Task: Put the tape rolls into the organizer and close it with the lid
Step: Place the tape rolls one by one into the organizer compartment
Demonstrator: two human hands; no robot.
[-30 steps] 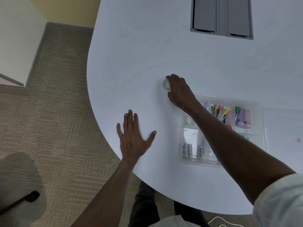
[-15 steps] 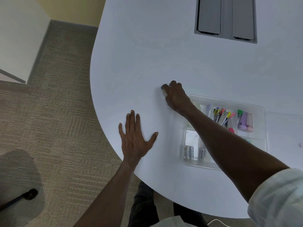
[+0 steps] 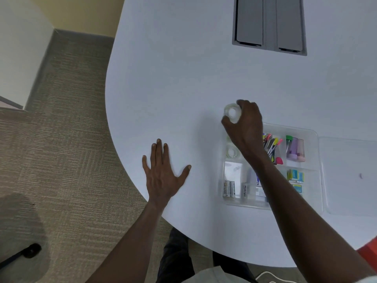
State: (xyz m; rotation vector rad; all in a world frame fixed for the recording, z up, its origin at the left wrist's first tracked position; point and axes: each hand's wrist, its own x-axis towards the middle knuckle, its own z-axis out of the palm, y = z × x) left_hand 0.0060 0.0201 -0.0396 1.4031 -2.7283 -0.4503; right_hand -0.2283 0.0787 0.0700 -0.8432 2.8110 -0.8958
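Observation:
My right hand (image 3: 245,124) grips a clear tape roll (image 3: 232,112) between thumb and fingers, lifted just above the table off the far-left corner of the clear organizer (image 3: 318,152). Another clear tape roll (image 3: 232,152) lies inside the organizer's far-left compartment, partly hidden by my wrist. The clear lid (image 3: 350,176) lies flat on the table to the right of the organizer. My left hand (image 3: 163,172) rests flat, fingers spread, on the white table (image 3: 173,88) near its left edge, holding nothing.
The organizer holds batteries (image 3: 228,188), coloured pens (image 3: 272,146), glue sticks (image 3: 294,148) and small coloured packs (image 3: 294,176). A grey cable hatch (image 3: 269,23) sits in the table at the far side. Carpet floor and a chair base lie to the left.
My right hand closed on the tape roll on the table and lifted it. My left hand stayed flat in place.

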